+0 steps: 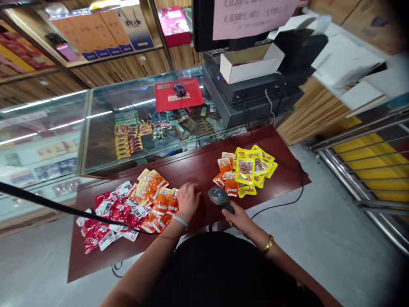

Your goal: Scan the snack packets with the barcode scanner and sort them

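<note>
My right hand (235,214) is wrapped round the handle of a dark grey barcode scanner (218,195), whose head points left and shows a small blue light. My left hand (188,199) is at the right edge of a heap of orange snack packets (163,199), with its slightly bent fingers over the dark red tabletop (204,215); nothing shows in it. Left of the orange heap lies a pile of red and white packets (116,213). Beyond the scanner, a few more orange packets (230,183) lie against a stack of yellow packets (246,166).
Behind the table stands a glass display counter (105,102) with a mouse (179,89) on a red mat (162,96). An open white box (249,66) sits on dark till equipment (230,111). A black cable (281,205) hangs at right, near a metal rack (361,179).
</note>
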Demonstrator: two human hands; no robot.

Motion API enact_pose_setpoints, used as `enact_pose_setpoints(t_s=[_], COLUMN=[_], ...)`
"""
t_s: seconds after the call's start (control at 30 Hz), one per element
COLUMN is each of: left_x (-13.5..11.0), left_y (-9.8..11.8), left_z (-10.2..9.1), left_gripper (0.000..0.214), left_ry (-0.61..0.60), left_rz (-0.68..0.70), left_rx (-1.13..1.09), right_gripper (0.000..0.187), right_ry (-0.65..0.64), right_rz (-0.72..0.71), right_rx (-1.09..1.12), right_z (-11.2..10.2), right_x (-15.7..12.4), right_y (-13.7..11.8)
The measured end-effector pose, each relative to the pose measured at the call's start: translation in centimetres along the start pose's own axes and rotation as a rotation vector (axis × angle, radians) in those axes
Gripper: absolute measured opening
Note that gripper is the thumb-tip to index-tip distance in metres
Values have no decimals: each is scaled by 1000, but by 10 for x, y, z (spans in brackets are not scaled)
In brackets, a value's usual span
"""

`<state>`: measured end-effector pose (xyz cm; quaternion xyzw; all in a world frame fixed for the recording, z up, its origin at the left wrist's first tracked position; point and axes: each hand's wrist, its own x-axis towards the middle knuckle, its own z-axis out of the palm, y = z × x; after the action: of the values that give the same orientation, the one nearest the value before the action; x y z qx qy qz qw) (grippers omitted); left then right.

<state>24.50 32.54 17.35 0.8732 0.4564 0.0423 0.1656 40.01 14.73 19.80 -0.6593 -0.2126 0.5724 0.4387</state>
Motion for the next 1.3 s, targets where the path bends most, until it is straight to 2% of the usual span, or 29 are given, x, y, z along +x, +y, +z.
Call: enact_pose_setpoints(t_s=[0.1, 0.2, 0.3, 0.4, 0.53, 0.7, 0.93, 1.2, 1.3], left_x=[19, 29, 32, 32, 32, 25, -6, -35, -44], left_y=[57, 100, 123, 130, 117, 84, 33, -12, -35], left_z=[22, 44, 61, 67, 61, 51, 36, 22, 14], left_gripper=[27, 31, 44, 47, 37, 32, 33, 28, 32], left_ry=[-172, -201, -165, -168, -195, -194, -135, -53, 7], left_rz=[137, 148, 114, 107, 74, -14, -261, -399, -504], left_rx=[-12, 46, 81, 70, 26, -123, -336, -322, -316], right_gripper=[57, 53, 49, 48, 49, 54, 47, 46, 43], right_ry=[115, 222, 298, 316, 296, 199, 41, -164, -242], right_rz=[18, -2, -17, -9, 2, -2, -61, -68, -92], right_rx=[80, 125, 142, 157, 139, 98, -2, -85, -128], right_z=[-14, -30, -45, -55, -55, -41, -11, 31, 46], right_x=[-11, -22, -31, -36, -35, -22, 7, 30, 35], right_y=[7, 16, 26, 33, 32, 13, -11, -24, -26])
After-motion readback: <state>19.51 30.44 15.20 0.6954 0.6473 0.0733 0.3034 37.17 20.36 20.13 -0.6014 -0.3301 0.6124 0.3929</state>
